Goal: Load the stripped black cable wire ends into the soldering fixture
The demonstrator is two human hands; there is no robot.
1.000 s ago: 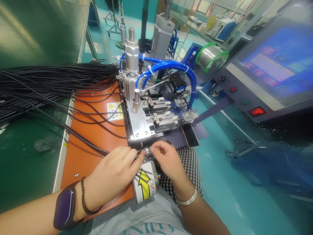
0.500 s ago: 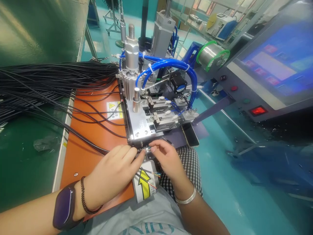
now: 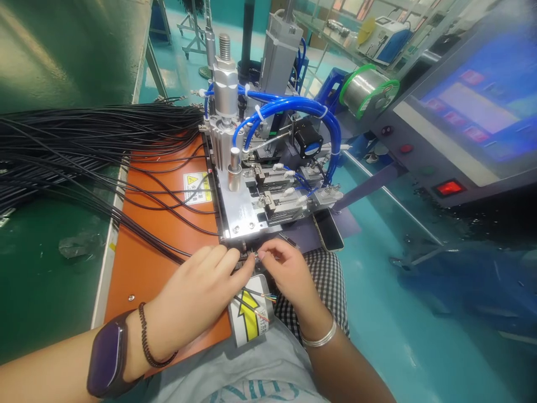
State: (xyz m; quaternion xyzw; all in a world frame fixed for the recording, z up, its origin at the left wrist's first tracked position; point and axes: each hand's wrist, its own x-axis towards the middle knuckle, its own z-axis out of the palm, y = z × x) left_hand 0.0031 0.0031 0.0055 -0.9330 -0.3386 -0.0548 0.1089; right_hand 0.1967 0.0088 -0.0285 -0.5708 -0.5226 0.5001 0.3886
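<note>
Drawing closer together, the left hand (image 3: pixel 191 288) and right hand (image 3: pixel 286 275) are bunching their fingers over the thin wires (image 3: pixel 255 294) at the front edge of the machine (image 3: pixel 241 215), seemingly to steady them, though any clamping grip is hidden.
</note>
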